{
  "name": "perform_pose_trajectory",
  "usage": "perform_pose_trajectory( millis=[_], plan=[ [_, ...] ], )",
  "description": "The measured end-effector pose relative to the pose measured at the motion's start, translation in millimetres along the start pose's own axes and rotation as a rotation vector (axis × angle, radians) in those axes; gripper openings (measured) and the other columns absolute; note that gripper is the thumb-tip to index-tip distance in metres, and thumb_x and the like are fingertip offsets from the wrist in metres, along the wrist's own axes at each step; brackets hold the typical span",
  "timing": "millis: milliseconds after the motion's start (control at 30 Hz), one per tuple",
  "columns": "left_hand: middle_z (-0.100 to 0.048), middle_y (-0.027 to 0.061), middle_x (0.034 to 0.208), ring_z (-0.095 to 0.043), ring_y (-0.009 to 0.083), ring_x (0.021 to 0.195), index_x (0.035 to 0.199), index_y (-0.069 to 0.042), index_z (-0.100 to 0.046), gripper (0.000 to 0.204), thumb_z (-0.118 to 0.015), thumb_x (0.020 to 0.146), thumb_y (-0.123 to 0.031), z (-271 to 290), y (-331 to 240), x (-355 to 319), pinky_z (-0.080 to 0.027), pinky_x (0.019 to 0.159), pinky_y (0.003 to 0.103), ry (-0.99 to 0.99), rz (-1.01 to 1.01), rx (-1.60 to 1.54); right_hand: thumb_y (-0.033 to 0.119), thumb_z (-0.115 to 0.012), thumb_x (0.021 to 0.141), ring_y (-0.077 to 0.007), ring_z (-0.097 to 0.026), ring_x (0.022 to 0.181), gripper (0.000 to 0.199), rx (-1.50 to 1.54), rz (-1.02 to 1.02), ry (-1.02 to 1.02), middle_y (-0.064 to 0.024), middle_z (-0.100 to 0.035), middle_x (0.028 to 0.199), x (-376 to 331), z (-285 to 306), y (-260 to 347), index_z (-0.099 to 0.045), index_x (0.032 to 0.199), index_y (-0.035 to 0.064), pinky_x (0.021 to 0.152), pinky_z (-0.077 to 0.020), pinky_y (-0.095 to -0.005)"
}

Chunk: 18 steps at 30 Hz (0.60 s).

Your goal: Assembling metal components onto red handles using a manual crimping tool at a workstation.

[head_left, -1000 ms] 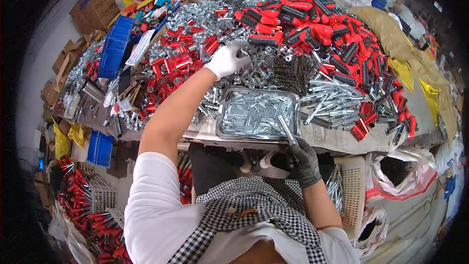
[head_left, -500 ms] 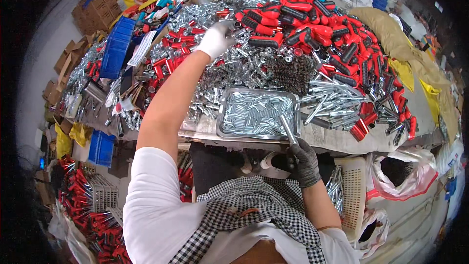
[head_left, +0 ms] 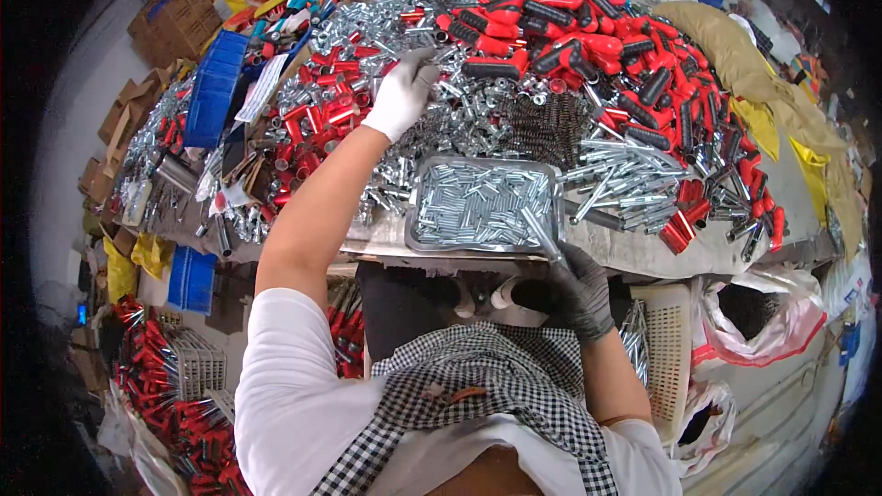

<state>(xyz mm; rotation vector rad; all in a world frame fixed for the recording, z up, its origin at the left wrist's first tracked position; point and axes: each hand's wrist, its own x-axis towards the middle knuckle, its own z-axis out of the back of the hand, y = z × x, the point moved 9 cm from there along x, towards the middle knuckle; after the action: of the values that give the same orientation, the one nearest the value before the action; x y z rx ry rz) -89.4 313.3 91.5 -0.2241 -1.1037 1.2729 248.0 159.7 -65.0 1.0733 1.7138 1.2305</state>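
My left hand (head_left: 402, 99), in a white glove, is stretched over the pile of small silvery metal fittings (head_left: 450, 124) in the middle of the table. Its fingers are curled together, and whatever they pinch is hidden. Close to the lap, my right hand (head_left: 582, 294), gloved in dark grey, is closed around a shiny metal tube (head_left: 540, 231). The tube slants up and left, its far end over the right side of a metal tray (head_left: 412, 231) of short silvery pins (head_left: 478, 207). Dark coil springs (head_left: 542, 133) lie behind the tray.
Red-and-black handles (head_left: 597, 50) are heaped at the back right, with long metal rods (head_left: 634, 186) nearer me. Red sleeves (head_left: 303, 124) lie on the left beside a blue bin (head_left: 218, 83). A cream plastic basket (head_left: 666, 358) stands below the table at right, near a white sack (head_left: 772, 349).
My left hand has drawn back slightly toward me over the pile. My right hand still grips the tube, which has shifted slightly left.
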Motion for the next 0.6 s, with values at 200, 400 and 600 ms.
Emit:
perform_pose_trajectory(
  millis=[200,400,600],
  plan=[
    [-0.062,0.0111,0.09,-0.063,0.0161,0.067,0.13,0.001,-0.043,0.037,-0.053,0.099,-0.016,-35.2,-53.5,-44.0,-0.054,0.059,0.029,0.138,0.27,-0.526,0.022,-0.062,0.088,-0.0096,-0.057,0.076,0.041,0.155,-0.048,-0.027,-0.0067,-0.064,0.093,14.7,-18.6,18.2,-0.055,0.116,-0.006,0.06,-0.0446,-0.022],
    [-0.061,0.0117,0.087,-0.065,0.0179,0.075,0.121,0.004,-0.041,0.037,-0.058,0.097,-0.018,-69.4,-92.7,-97.5,-0.055,0.066,0.029,0.162,0.19,-0.749,0.032,-0.06,0.096,-0.0306,-0.065,0.105,0.049,0.657,-0.099,0.117,-0.0143,-0.055,0.129,34.2,-75.5,19.8,-0.038,0.137,0.0147,0.073,-0.0592,-0.0312],
    [-0.057,0.0122,0.102,-0.063,0.019,0.088,0.115,0.001,-0.042,0.029,-0.059,0.092,-0.005,-73.7,-111.1,-134.7,-0.053,0.082,0.034,0.232,-0.005,-0.779,0.026,-0.061,0.096,-0.0201,-0.066,0.09,0.034,0.78,-0.189,0.098,-0.0124,-0.063,0.115,40.2,-62.0,-9.0,-0.047,0.124,0.0113,0.067,-0.0589,-0.026]
  ],
)
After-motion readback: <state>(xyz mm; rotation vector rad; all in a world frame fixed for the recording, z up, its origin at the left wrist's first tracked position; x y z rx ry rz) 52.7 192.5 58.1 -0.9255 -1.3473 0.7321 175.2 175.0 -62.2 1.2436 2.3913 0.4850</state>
